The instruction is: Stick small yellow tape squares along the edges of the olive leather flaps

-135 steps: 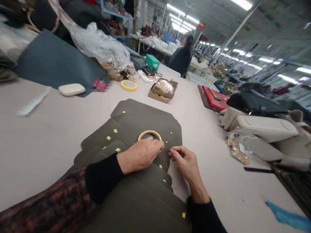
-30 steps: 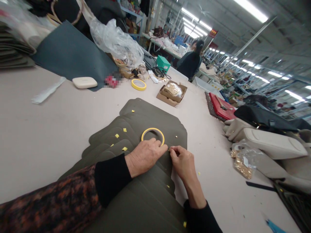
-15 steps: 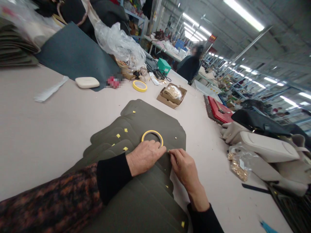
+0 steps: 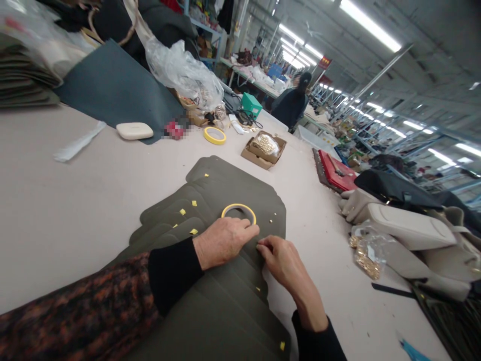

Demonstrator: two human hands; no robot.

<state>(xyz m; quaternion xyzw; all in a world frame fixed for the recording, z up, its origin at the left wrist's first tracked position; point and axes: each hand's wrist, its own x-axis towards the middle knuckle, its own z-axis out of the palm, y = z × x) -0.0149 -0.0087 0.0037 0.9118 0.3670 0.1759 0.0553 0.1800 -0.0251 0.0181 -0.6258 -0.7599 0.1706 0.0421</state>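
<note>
My left hand (image 4: 227, 242) grips a roll of yellow tape (image 4: 239, 206), its ring standing out past my fingers. Close by on the right, my right hand (image 4: 280, 255) has thumb and forefinger pinched together low over the olive-green panels (image 4: 240, 183); whatever they hold is too small to make out. These panels lie overlapped in a fanned stack beneath both hands. Small yellow tape pieces (image 4: 194, 203) are stuck along the left side of the stack. Two tiny metal bits (image 4: 271, 221) rest on the top panel, right of the tape roll.
Beyond the stack are an open cardboard box (image 4: 265, 149) of gold studs and a second yellow tape roll (image 4: 214, 135). Cream bags (image 4: 408, 225) and a bag of gold hardware (image 4: 366, 260) lie at right. A person (image 4: 291, 106) sits farther back.
My left hand and the tape roll have shifted slightly right. My right hand has dropped a little toward me. A second metal bit now shows on the top panel.
</note>
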